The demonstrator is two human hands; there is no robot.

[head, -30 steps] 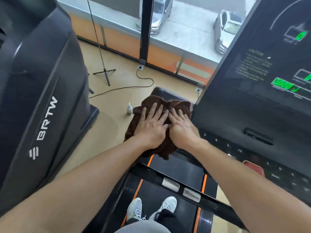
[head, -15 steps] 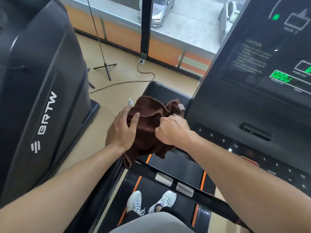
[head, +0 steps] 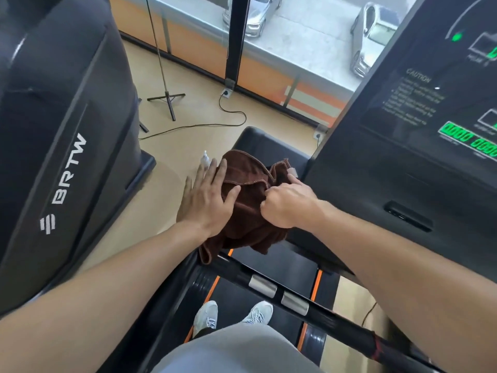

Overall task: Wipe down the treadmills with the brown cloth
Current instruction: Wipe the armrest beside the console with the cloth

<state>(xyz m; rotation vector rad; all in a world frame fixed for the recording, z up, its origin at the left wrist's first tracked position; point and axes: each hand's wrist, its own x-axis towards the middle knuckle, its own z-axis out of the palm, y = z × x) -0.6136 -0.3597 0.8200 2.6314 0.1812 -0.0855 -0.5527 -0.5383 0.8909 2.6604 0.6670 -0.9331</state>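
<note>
Gym floor by a street-side window | brown cloth (head: 248,208) bunched on the treadmill (head: 398,189) console's left edge | left hand (head: 208,199) spread flat against cloth's side | right hand (head: 286,204) curled, pinching a fold | progress: apparently regathering the cloth; console face and neighbouring treadmill (head: 61,146) likely left to wipe

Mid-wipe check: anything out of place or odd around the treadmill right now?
A small spray bottle stands on the floor beside the treadmill's front, partly hidden by the left hand. A loose cable trails across the floor. The brown cloth is bunched, not flat.
</note>
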